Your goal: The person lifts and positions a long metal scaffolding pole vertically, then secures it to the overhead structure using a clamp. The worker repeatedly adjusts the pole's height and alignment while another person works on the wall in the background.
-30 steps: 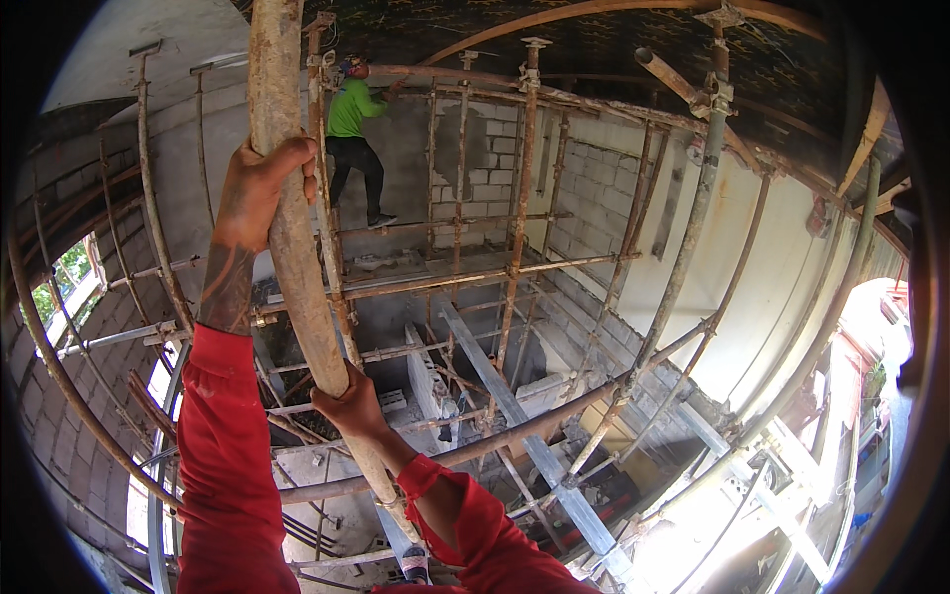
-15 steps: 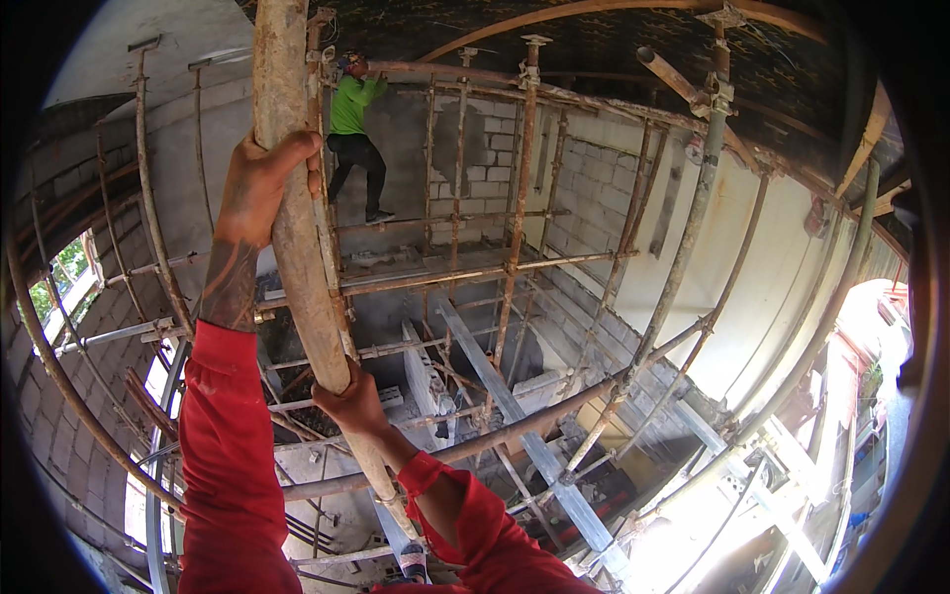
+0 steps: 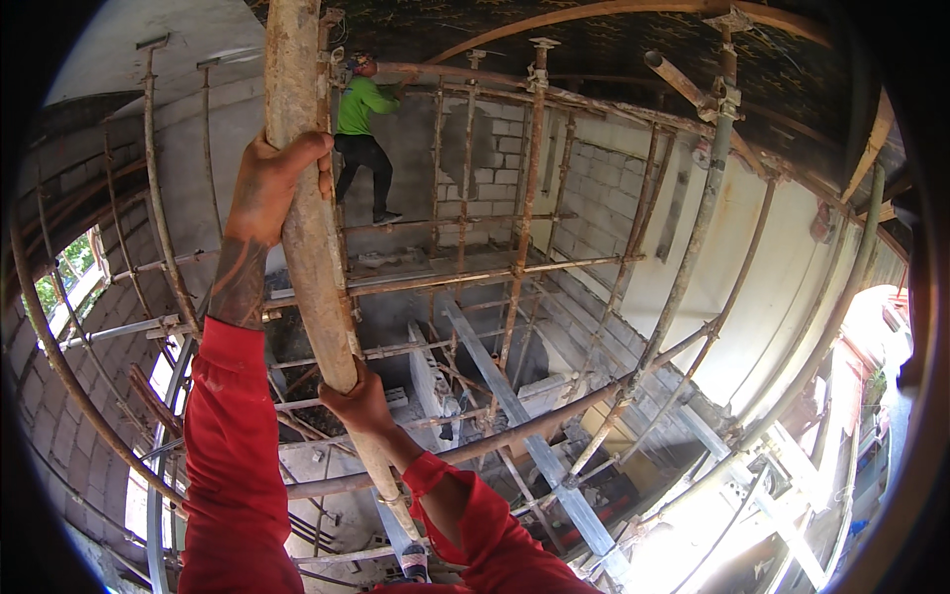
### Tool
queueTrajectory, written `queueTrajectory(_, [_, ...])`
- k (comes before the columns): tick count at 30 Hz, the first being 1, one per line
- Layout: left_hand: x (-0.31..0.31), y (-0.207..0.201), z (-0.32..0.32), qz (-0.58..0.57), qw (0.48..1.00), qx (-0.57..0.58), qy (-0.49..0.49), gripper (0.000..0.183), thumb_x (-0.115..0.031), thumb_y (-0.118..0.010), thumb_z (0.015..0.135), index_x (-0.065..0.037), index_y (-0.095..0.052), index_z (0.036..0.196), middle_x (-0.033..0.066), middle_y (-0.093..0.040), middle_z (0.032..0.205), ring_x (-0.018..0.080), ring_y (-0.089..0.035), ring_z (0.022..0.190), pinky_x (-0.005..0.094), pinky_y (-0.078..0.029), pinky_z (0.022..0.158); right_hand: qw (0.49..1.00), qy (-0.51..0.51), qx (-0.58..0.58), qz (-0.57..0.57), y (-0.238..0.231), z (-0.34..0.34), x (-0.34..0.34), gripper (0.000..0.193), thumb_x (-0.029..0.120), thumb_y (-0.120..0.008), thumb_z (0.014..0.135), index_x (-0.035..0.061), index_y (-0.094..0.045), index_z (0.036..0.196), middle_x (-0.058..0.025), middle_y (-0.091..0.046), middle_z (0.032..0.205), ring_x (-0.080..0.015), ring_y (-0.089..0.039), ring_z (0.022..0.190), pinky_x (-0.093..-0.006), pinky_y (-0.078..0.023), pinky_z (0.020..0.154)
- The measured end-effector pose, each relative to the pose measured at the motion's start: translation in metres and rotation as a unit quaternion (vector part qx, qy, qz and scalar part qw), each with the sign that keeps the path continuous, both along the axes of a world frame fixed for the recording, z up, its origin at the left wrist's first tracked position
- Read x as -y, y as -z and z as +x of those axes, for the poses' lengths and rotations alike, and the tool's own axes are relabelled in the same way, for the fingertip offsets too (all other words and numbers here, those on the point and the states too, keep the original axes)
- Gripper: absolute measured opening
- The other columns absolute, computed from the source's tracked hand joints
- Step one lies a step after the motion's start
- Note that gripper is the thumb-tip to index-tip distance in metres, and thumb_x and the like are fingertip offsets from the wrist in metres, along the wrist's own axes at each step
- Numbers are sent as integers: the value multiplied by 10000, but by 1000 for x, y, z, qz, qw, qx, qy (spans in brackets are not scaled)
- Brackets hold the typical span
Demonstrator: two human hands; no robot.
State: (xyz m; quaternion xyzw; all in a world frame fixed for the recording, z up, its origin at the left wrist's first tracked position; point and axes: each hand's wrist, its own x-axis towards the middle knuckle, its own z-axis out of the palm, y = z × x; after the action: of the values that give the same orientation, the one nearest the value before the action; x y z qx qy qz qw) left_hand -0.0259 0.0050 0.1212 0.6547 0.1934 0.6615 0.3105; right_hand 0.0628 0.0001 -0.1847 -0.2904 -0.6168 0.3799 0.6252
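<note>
A thick, rust-stained scaffold pole (image 3: pixel 319 267) runs upright right in front of me, from the top of the view down past my forearms. High on it, my left hand (image 3: pixel 280 183) is wrapped round the pole with the thumb across its face. Lower down, my right hand (image 3: pixel 364 401) grips the same pole, fingers closed behind it and partly hidden. Red sleeves cover both arms. Below the right hand the pole narrows toward my foot (image 3: pixel 415 562), which rests near a plank at the lower edge.
A person in a green top (image 3: pixel 362 109) stands on the scaffold across the room. Crossing tubes surround me, including a long horizontal pipe (image 3: pixel 515 433). A grey metal beam (image 3: pixel 534 445) slopes down below. Block walls (image 3: pixel 604 193) close the far corner; bright daylight enters lower right.
The whole scene has shifted slightly right in view. Both hands keep their hold on the pole. Across the room, the person in green has moved their arms a little.
</note>
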Motion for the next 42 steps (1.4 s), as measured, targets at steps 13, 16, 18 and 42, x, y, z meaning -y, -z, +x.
queueTrajectory(13, [-2, 0, -2, 3, 1000, -6, -1, 228, -200, -733, 890, -65, -622, 1036, 41, -595, 797, 153, -586, 615, 330, -492, 578, 1000, 0, 0, -11, -2, 1, 1, 434, 174, -775, 789, -42, -645, 1143, -125, -729, 915, -131, -670, 833, -320, -551, 746])
queueTrajectory(16, [-2, 0, -2, 7, 1000, -8, 1, 233, -214, -731, 894, -65, -623, 1036, 40, -595, 800, 151, -586, 614, 330, -492, 574, 1000, 3, -1, -11, -2, 1, 1, 424, 175, -774, 790, -43, -648, 1132, -129, -732, 909, -137, -676, 836, -321, -552, 749])
queueTrajectory(18, [-1, -1, -1, 6, 1000, -9, -5, 235, -216, -731, 894, -63, -623, 1036, 39, -595, 796, 149, -587, 613, 329, -491, 569, 1000, 4, -4, -2, -1, 1, 1, 421, 175, -774, 790, -43, -650, 1128, -132, -732, 908, -139, -678, 838, -321, -552, 751])
queueTrajectory(42, [2, -2, 1, 0, 1000, 5, 5, 248, -171, -729, 849, -21, -607, 1003, 65, -613, 761, 165, -598, 584, 320, -489, 542, 999, -3, -14, 28, 5, -3, -5, 346, 113, -759, 825, -26, -629, 1115, -24, -682, 900, -85, -616, 805, -276, -532, 713])
